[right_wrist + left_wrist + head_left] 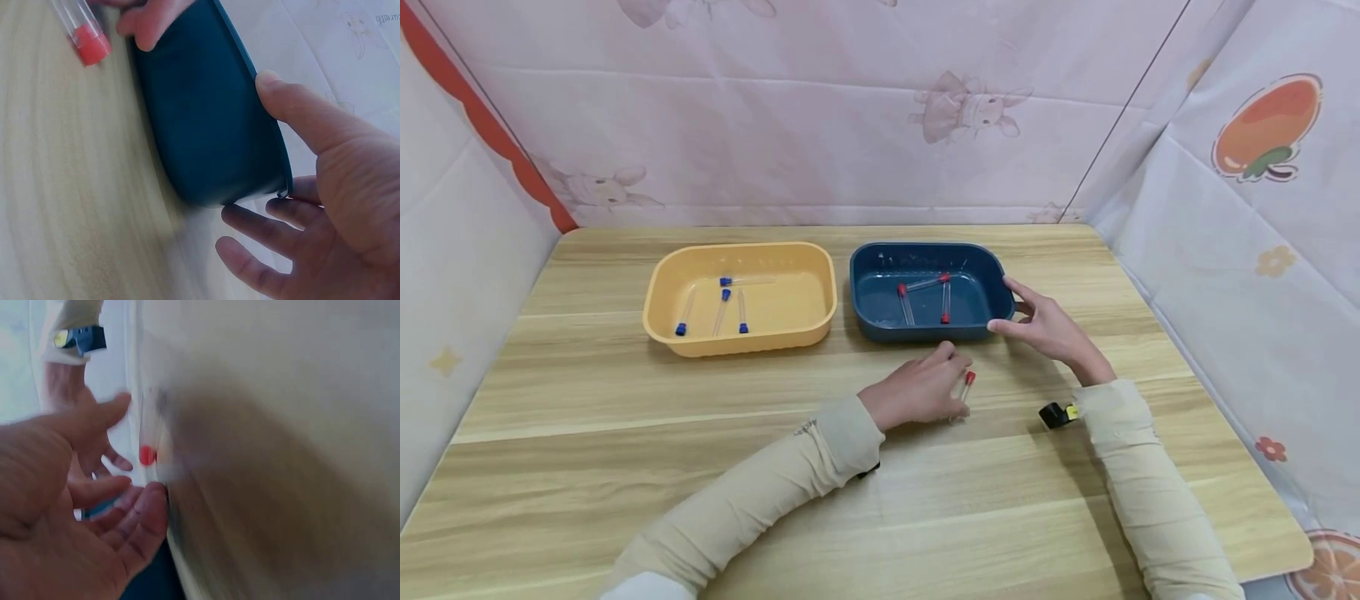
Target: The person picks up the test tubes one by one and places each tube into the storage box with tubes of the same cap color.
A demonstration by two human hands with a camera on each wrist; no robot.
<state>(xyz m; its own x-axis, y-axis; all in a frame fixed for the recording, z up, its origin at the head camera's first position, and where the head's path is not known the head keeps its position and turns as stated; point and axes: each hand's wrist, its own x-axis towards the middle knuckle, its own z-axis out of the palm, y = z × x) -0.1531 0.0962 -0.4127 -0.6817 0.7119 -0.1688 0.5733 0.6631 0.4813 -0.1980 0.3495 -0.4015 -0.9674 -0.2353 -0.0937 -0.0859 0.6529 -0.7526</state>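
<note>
A clear tube with a red cap point(970, 377) lies on the table in front of the blue basin point(917, 333). My left hand point(921, 387) reaches over this tube, thumb and fingers spread on either side of it. In the left wrist view a gap shows between thumb and fingertips, with the red cap point(147, 455) beyond. The right hand point(1051, 329) holds the basin's right end, its thumb point(275, 94) on the rim and other fingers against the end wall. Inside the basin are three red-capped tubes point(945, 304).
Left of the blue basin stands a yellow basin point(741, 343) with several blue-capped tubes point(743, 312) in it. Both basins sit towards the back of the wooden table point(1000, 517). Printed cloth walls point(820, 150) rise behind and at both sides.
</note>
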